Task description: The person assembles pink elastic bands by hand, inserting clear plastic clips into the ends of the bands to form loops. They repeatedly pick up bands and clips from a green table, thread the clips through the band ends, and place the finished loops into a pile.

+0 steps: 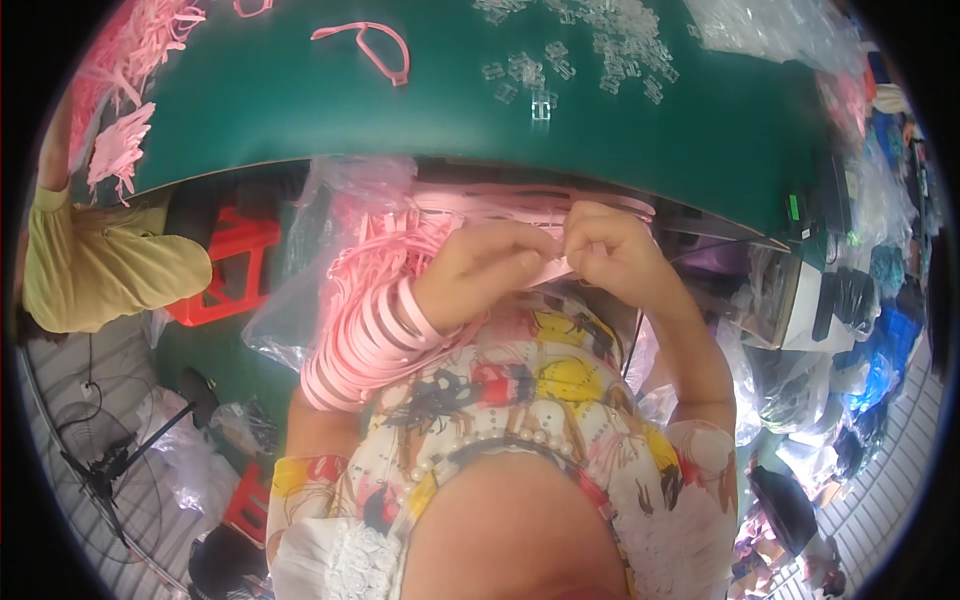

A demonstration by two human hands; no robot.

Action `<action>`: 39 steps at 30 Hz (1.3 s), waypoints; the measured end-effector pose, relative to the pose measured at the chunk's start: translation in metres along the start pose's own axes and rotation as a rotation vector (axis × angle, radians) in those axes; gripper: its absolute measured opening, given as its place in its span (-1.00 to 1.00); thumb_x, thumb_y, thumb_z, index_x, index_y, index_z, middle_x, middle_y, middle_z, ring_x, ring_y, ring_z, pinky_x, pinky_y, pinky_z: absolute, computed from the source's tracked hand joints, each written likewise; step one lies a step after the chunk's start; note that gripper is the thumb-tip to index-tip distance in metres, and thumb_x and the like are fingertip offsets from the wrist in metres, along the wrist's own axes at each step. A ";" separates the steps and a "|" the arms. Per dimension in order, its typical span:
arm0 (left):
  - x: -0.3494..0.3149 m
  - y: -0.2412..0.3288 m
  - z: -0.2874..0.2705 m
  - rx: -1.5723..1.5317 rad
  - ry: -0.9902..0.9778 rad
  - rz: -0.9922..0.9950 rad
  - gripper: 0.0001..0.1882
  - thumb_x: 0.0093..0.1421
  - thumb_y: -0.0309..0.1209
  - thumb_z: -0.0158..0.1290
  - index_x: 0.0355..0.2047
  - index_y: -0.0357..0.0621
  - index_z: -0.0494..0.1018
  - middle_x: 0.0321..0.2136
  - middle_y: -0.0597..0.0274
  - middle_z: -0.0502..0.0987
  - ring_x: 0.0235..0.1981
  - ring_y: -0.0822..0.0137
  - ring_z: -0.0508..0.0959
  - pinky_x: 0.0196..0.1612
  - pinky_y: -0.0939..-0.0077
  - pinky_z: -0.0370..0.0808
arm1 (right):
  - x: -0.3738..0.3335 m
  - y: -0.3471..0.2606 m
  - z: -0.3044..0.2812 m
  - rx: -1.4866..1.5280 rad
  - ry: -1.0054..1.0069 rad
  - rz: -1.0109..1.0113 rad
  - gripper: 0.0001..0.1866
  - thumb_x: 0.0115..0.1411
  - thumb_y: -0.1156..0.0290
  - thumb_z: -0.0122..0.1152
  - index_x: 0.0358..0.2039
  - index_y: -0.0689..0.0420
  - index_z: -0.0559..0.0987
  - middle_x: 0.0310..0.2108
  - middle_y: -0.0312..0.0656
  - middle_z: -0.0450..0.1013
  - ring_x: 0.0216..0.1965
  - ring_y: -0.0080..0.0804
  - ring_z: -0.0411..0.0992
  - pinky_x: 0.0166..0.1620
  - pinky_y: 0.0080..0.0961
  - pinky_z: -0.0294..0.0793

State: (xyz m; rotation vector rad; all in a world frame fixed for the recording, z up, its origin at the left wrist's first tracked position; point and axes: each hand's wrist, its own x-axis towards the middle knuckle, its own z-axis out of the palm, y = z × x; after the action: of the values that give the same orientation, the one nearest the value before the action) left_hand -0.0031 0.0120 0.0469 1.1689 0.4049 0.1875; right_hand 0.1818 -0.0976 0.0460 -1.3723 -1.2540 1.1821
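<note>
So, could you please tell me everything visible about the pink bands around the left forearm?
The pink bands are pale, narrow, flat and smooth-looking; their material is unclear. Many encircle the left forearm, crowded side by side toward the elbow and more loosely spaced near the wrist. Ends or joins cannot be made out.

Pink straps [338, 362], flat, looped around left forearm [325, 432]

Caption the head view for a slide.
Left hand and right hand close together beside a green table, pink straps ringing the left arm, clear pieces on top.
</note>
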 end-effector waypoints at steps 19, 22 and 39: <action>-0.017 0.017 0.000 -0.125 -0.147 -0.341 -0.82 0.22 -0.39 0.05 -0.31 -0.28 0.50 -0.60 0.35 0.44 -0.55 0.60 0.41 -0.50 0.70 0.32 | 0.003 -0.003 0.013 -0.259 0.036 -0.291 -0.93 -0.17 0.53 0.14 -0.62 0.09 0.44 -0.52 -0.30 0.31 -0.39 -0.29 0.29 -0.16 -0.36 0.19; -0.019 -0.005 -0.001 -0.380 -0.192 -0.290 -0.82 0.21 -0.39 0.05 -0.32 -0.28 0.49 -0.60 0.34 0.43 -0.57 0.60 0.38 -0.54 0.72 0.28 | 0.004 -0.005 0.020 -0.258 0.084 -0.353 -0.91 -0.18 0.54 0.13 -0.62 0.08 0.43 -0.53 -0.28 0.28 -0.38 -0.30 0.27 -0.14 -0.34 0.17; -0.018 -0.003 -0.003 -0.382 -0.029 -0.232 -0.80 0.24 -0.38 -0.01 -0.29 -0.30 0.44 -0.40 0.26 0.48 -0.35 0.49 0.48 -0.21 0.56 0.47 | 0.006 -0.020 0.023 -0.528 0.144 -0.409 -0.73 -0.20 0.43 0.37 -0.39 0.07 0.57 -0.47 -0.28 0.41 -0.39 -0.29 0.35 -0.12 -0.33 0.23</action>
State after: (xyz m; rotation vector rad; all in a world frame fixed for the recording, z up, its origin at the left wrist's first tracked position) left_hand -0.0214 0.0074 0.0467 0.7419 0.4529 0.0416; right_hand 0.1563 -0.0896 0.0626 -1.4390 -1.7135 0.4756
